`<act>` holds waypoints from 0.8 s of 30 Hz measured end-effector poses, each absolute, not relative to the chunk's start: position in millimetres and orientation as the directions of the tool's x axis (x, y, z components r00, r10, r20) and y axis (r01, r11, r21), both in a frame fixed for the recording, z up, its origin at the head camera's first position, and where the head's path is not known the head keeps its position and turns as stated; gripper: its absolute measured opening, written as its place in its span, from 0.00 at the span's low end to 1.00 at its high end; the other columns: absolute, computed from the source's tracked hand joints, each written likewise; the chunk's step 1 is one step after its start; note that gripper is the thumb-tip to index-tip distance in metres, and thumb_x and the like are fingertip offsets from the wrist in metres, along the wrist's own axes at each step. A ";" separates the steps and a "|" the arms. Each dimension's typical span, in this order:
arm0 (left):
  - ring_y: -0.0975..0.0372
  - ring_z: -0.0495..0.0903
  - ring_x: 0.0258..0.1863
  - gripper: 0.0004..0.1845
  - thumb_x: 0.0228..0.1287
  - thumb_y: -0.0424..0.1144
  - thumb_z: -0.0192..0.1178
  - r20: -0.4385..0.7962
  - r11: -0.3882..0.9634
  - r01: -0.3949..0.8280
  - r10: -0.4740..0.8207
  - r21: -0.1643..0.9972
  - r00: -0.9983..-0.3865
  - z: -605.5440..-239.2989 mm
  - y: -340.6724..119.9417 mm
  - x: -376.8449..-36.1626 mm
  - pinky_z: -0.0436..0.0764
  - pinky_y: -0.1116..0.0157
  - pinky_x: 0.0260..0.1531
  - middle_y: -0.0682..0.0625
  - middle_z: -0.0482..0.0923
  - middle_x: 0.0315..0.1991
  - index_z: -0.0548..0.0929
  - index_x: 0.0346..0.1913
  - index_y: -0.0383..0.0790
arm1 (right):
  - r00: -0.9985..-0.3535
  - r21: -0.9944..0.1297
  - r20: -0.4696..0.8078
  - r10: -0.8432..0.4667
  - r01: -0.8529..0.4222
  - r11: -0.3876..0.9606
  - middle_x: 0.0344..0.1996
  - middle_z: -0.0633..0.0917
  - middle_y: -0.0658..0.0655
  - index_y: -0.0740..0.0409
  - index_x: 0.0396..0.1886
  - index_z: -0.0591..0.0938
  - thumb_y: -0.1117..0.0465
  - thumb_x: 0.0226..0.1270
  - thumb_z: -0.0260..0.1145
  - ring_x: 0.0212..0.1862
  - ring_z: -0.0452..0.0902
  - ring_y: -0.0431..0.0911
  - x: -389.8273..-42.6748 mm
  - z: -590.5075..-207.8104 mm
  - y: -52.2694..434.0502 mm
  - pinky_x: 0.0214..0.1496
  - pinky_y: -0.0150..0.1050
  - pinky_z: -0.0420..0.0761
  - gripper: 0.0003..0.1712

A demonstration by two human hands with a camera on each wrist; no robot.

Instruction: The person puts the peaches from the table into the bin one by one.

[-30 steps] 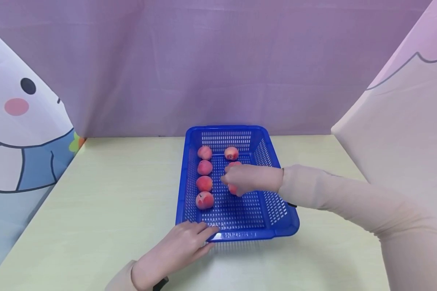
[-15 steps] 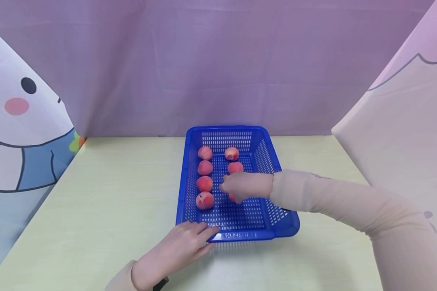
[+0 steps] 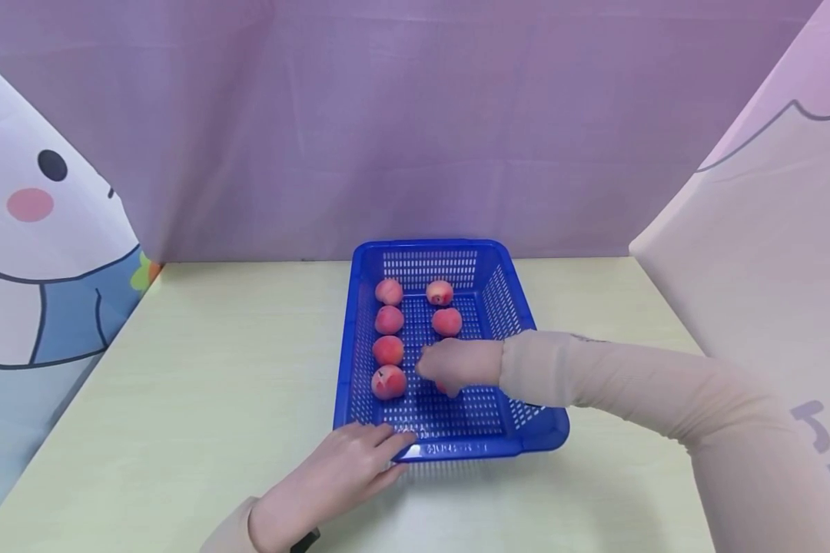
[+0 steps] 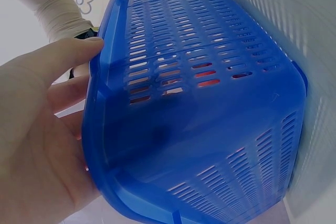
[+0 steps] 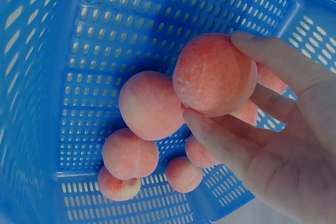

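A blue slotted basket [image 3: 526, 430] sits on the pale table with two rows of peaches in it. The left row [image 3: 389, 349] has several peaches. The right row has two at the far end [image 3: 446, 322]. My right hand [image 3: 437, 372] is low inside the basket, just nearer than those two, and grips one more peach [image 5: 214, 74]. Its thumb and fingers [image 5: 220, 135] curl round the fruit. My left hand [image 3: 346, 468] rests with straight fingers on the basket's near left corner. Its palm [image 4: 37, 145] lies against the outer wall [image 4: 210, 129].
Purple cloth hangs behind the table, and patterned cloth screens stand at the left [image 3: 34, 253] and right [image 3: 754, 253]. Bare tabletop [image 3: 214, 369] lies on both sides of the basket. The near end of the basket floor [image 3: 456, 418] holds no fruit.
My right hand has drawn toward the near end of the basket with the peach, uncovering the second peach of the right row. The left hand has stayed on the corner.
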State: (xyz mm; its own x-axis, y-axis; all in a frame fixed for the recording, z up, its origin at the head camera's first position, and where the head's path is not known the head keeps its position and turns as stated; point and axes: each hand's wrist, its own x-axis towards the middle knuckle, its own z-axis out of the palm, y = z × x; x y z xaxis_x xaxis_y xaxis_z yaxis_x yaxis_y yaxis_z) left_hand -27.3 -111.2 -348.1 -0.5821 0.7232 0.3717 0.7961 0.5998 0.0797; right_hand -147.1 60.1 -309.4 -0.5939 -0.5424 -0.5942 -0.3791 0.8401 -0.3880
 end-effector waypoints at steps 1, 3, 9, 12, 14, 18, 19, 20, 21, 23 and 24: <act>0.67 0.78 0.26 0.14 0.58 0.48 0.56 0.369 0.599 0.796 0.724 0.083 -0.583 -348.1 -111.2 -27.2 0.76 0.72 0.27 0.54 0.80 0.30 0.80 0.42 0.43 | -0.617 -0.454 -0.609 -0.498 -0.243 0.857 0.36 0.80 0.54 0.58 0.55 0.71 0.57 0.65 0.52 0.36 0.75 0.46 -146.2 -309.7 60.8 0.45 0.40 0.75 0.20; 0.67 0.78 0.27 0.14 0.58 0.47 0.56 0.365 0.600 0.795 0.724 0.088 -0.586 -348.0 -111.0 -26.9 0.76 0.72 0.28 0.54 0.80 0.30 0.80 0.42 0.42 | -0.637 -0.513 -0.625 -0.450 -0.099 0.852 0.36 0.80 0.55 0.58 0.57 0.69 0.55 0.66 0.49 0.38 0.75 0.48 -145.2 -310.2 61.9 0.46 0.42 0.75 0.22; 0.67 0.78 0.27 0.14 0.57 0.47 0.57 0.363 0.605 0.792 0.723 0.080 -0.588 -347.6 -110.9 -26.1 0.76 0.71 0.28 0.54 0.79 0.30 0.80 0.42 0.43 | -0.582 -0.307 -0.587 -0.562 -0.483 0.820 0.29 0.79 0.50 0.56 0.49 0.74 0.62 0.62 0.56 0.31 0.74 0.42 -147.1 -312.4 58.0 0.39 0.34 0.75 0.15; 0.67 0.78 0.27 0.14 0.58 0.47 0.57 0.354 0.607 0.790 0.723 0.086 -0.594 -346.8 -110.9 -25.9 0.77 0.71 0.28 0.54 0.80 0.31 0.80 0.42 0.43 | -0.523 -0.143 -0.557 -0.646 -0.705 0.694 0.27 0.77 0.47 0.53 0.46 0.77 0.65 0.57 0.61 0.30 0.72 0.39 -148.3 -313.8 56.2 0.40 0.32 0.75 0.15; 0.66 0.78 0.28 0.14 0.58 0.47 0.56 0.345 0.609 0.788 0.723 0.093 -0.599 -346.1 -110.9 -25.8 0.77 0.71 0.28 0.54 0.80 0.31 0.80 0.43 0.43 | -0.521 -0.166 -0.564 -0.641 -0.688 0.706 0.29 0.78 0.47 0.52 0.46 0.77 0.65 0.58 0.61 0.30 0.72 0.39 -148.5 -314.4 56.8 0.41 0.33 0.75 0.15; 0.66 0.78 0.28 0.14 0.59 0.47 0.56 0.330 0.612 0.784 0.723 0.100 -0.606 -345.2 -110.5 -25.6 0.77 0.70 0.29 0.54 0.80 0.32 0.80 0.43 0.43 | -0.530 -0.244 -0.574 -0.624 -0.616 0.749 0.29 0.78 0.47 0.53 0.48 0.76 0.65 0.60 0.58 0.31 0.72 0.39 -148.3 -315.4 58.6 0.42 0.33 0.74 0.16; 0.66 0.78 0.28 0.14 0.58 0.47 0.56 0.330 0.612 0.784 0.723 0.099 -0.607 -345.1 -110.4 -25.6 0.77 0.70 0.29 0.54 0.80 0.32 0.80 0.43 0.43 | -0.530 -0.246 -0.575 -0.623 -0.615 0.749 0.29 0.78 0.47 0.53 0.49 0.76 0.64 0.60 0.58 0.31 0.72 0.39 -148.0 -315.6 58.8 0.42 0.33 0.74 0.16; 0.66 0.78 0.28 0.14 0.58 0.47 0.56 0.330 0.612 0.785 0.724 0.097 -0.606 -345.0 -110.3 -25.5 0.77 0.71 0.29 0.54 0.80 0.32 0.80 0.43 0.43 | -0.532 -0.249 -0.576 -0.620 -0.608 0.753 0.30 0.78 0.47 0.54 0.50 0.75 0.65 0.60 0.58 0.32 0.72 0.39 -147.6 -315.8 59.0 0.44 0.33 0.74 0.17; 0.66 0.78 0.28 0.14 0.58 0.47 0.56 0.331 0.612 0.785 0.724 0.096 -0.605 -345.0 -110.3 -25.4 0.77 0.71 0.29 0.54 0.80 0.32 0.80 0.43 0.43 | -0.533 -0.248 -0.578 -0.618 -0.607 0.755 0.31 0.78 0.47 0.54 0.50 0.75 0.65 0.59 0.59 0.33 0.72 0.39 -147.3 -316.0 59.2 0.45 0.34 0.74 0.18; 0.66 0.78 0.28 0.14 0.58 0.47 0.56 0.336 0.612 0.785 0.723 0.092 -0.603 -345.0 -110.2 -25.4 0.77 0.71 0.29 0.54 0.80 0.31 0.80 0.43 0.43 | -0.556 -0.289 -0.595 -0.581 -0.526 0.800 0.36 0.78 0.48 0.54 0.54 0.73 0.64 0.60 0.58 0.36 0.72 0.40 -145.7 -316.6 59.9 0.50 0.37 0.73 0.20; 0.66 0.78 0.28 0.14 0.58 0.47 0.56 0.337 0.612 0.786 0.723 0.091 -0.602 -345.0 -110.2 -25.4 0.77 0.71 0.29 0.54 0.80 0.31 0.80 0.43 0.43 | -0.569 -0.315 -0.601 -0.561 -0.477 0.821 0.38 0.78 0.48 0.54 0.55 0.72 0.63 0.61 0.58 0.37 0.72 0.40 -144.8 -316.7 60.5 0.52 0.39 0.71 0.21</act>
State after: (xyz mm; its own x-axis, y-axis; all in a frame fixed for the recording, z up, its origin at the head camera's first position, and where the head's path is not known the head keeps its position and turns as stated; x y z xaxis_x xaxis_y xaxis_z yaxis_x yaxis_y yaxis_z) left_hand -25.4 -110.2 -345.0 -0.6025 0.7233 0.3374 0.7856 0.6120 0.0909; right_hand -144.8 60.5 -316.7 -0.5686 -0.5613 -0.6015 -0.4769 0.8206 -0.3149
